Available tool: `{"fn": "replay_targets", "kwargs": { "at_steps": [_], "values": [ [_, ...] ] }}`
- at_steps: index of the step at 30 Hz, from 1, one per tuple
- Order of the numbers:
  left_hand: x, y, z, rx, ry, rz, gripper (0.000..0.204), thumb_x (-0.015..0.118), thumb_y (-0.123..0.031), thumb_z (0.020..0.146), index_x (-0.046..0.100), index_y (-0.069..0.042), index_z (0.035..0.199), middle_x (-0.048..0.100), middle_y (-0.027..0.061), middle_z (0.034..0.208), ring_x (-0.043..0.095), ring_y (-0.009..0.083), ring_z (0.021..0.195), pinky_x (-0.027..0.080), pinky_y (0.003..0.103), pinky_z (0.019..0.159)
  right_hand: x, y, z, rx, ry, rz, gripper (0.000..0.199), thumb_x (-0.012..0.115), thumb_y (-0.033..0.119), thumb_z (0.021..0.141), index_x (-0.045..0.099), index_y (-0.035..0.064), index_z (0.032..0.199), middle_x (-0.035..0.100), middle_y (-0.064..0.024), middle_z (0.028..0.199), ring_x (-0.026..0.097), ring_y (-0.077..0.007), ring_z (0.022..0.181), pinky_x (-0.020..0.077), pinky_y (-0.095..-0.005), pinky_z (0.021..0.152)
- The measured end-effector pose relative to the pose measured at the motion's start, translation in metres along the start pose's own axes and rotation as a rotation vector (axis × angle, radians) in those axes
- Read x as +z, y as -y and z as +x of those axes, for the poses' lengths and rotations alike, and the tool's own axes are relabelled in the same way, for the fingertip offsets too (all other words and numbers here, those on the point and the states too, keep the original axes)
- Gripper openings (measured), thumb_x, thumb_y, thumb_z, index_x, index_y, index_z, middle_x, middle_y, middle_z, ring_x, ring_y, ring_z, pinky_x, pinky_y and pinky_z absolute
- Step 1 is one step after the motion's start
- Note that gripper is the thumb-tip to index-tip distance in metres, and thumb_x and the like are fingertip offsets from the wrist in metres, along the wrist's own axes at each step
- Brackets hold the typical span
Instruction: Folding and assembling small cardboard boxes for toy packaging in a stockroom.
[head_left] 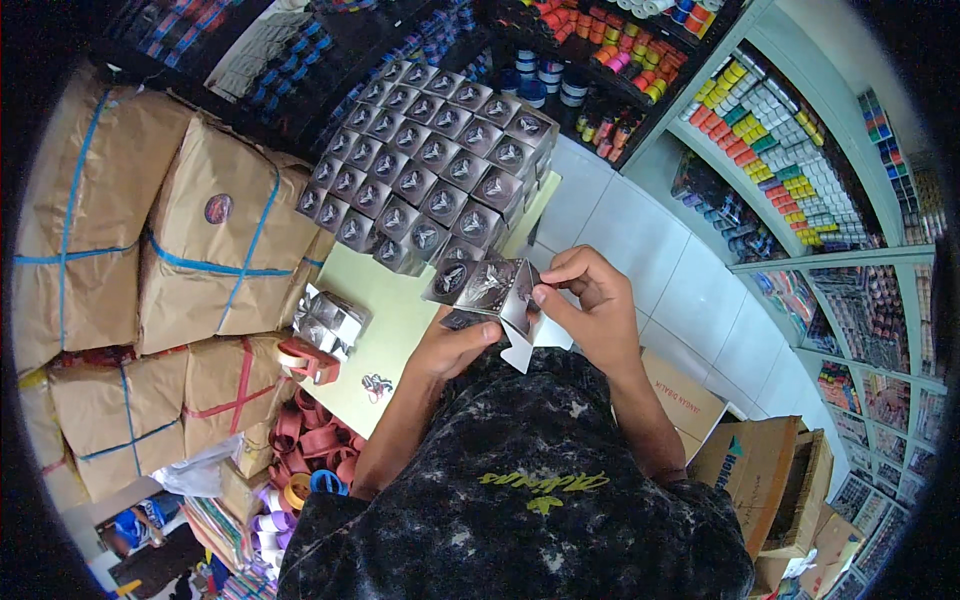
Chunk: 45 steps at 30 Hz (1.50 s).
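In front of my chest is a small dark-grey printed cardboard box point(490, 287) with a silvery winged emblem, one end unfolded. Beneath its left side, my left hand point(452, 348) holds it, thumb along the near edge. At the opposite end my right hand point(595, 305) has thumb and fingers pinched on a side flap. A white-lined flap point(516, 352) hangs from the box's near end. Just beyond stands a stepped stack of matching boxes point(420, 165) on the pale yellow-green table point(392, 330).
Left on the table are a silvery-white pack point(330, 322), a red tape dispenser point(310, 360) and a small dark tangle point(377, 387). Paper-wrapped parcels point(205, 230) pile at left, above red rolls point(310, 440). Open cartons point(765, 480) stand at right, with stocked shelves point(770, 150) behind.
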<state>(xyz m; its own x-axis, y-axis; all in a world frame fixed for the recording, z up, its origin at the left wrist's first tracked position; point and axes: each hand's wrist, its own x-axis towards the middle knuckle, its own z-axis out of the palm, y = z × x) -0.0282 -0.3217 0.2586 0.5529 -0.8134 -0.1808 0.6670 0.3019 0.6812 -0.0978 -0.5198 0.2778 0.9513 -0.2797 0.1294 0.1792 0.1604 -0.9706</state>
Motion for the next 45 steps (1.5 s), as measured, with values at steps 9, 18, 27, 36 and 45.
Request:
{"fn": "replay_targets", "kwargs": {
  "at_steps": [9,18,27,36,45],
  "values": [
    [-0.021,0.017,0.010,0.147,-0.127,-0.149,0.057,0.072,-0.024,0.092,0.051,0.004,0.137,0.066,0.0181,0.122,0.064,0.0297,0.114,0.048,0.045,0.104,0.002,0.015,-0.002,-0.057,0.005,-0.335,0.034,0.075,0.017,0.089,0.069,0.0021,0.118,0.060,-0.0106,0.115,0.057,-0.0203,0.110,0.0459,-0.0344,0.095],
    [0.002,0.007,0.013,0.248,-0.249,-0.066,0.040,0.074,-0.014,0.091,0.061,0.004,0.124,0.068,0.0151,0.117,0.065,0.0260,0.110,0.050,0.042,0.100,0.017,0.021,-0.005,-0.343,0.042,-0.700,0.046,0.083,0.028,0.078,0.073,0.0109,0.119,0.065,-0.0049,0.105,0.057,-0.0261,0.097,0.0438,-0.0399,0.090],
    [0.006,0.011,0.016,0.363,-0.283,0.004,0.050,0.077,-0.004,0.084,0.056,0.004,0.128,0.066,0.0141,0.120,0.064,0.0250,0.112,0.050,0.041,0.100,0.027,0.021,-0.006,-0.103,-0.146,-0.438,0.016,0.070,0.008,0.087,0.073,0.0091,0.103,0.069,-0.0051,0.094,0.058,-0.0219,0.081,0.0410,-0.0360,0.081],
    [0.002,0.009,0.017,0.398,-0.267,0.043,0.054,0.078,-0.001,0.083,0.054,0.002,0.132,0.065,0.0134,0.123,0.063,0.0244,0.113,0.049,0.039,0.101,0.019,0.016,-0.004,-0.416,-0.193,-0.811,0.022,0.079,0.010,0.079,0.076,0.0130,0.101,0.071,-0.0024,0.089,0.060,-0.0223,0.080,0.0401,-0.0367,0.076],
    [0.003,0.009,0.015,0.366,-0.258,0.120,0.053,0.077,-0.003,0.084,0.056,0.002,0.132,0.066,0.0128,0.120,0.065,0.0224,0.110,0.050,0.037,0.099,0.015,0.026,0.001,-0.179,-0.141,-0.605,0.013,0.075,0.004,0.081,0.078,0.0059,0.094,0.074,-0.0064,0.086,0.061,-0.0181,0.076,0.0447,-0.0315,0.067]
  ]
}}
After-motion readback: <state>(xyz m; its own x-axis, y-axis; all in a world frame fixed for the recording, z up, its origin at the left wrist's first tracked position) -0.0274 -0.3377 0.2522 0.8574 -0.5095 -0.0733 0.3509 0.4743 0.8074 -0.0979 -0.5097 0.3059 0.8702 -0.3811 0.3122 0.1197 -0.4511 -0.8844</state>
